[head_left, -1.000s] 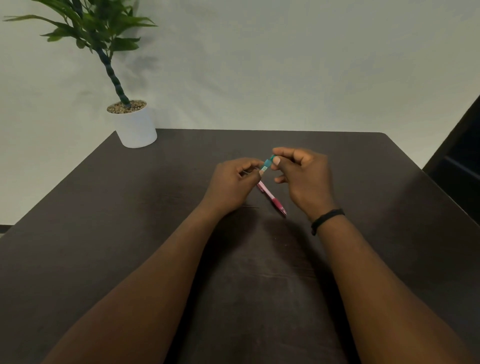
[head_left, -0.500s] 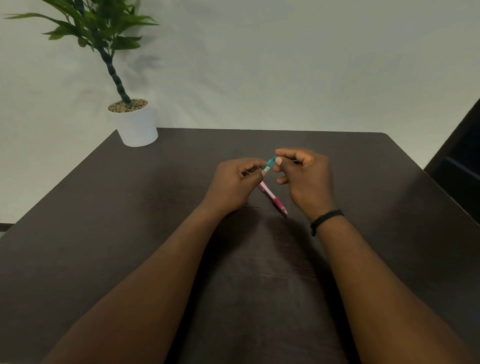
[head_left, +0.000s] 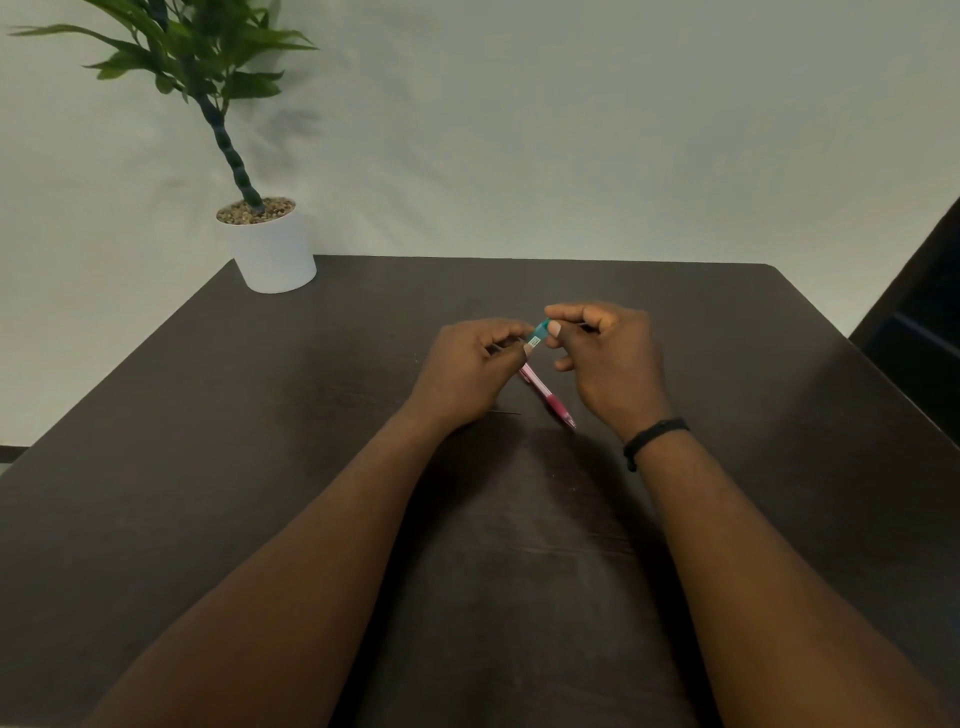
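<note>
Over the middle of the dark table (head_left: 260, 467), my two hands meet on a small teal piece (head_left: 538, 332) with a white barcode label. My left hand (head_left: 467, 374) pinches its lower end between thumb and forefinger. My right hand (head_left: 608, 358), with a black band at the wrist, pinches its upper end. A pink pen (head_left: 548, 397) slants down and to the right between the hands, its tip near the table. Its upper end is hidden behind my left thumb, and I cannot tell whether that hand holds it.
A thin dark rod (head_left: 505, 412) lies on the table just below my left hand. A white pot with a green plant (head_left: 272, 249) stands at the back left corner. A dark piece of furniture (head_left: 924, 338) is beyond the table's right edge.
</note>
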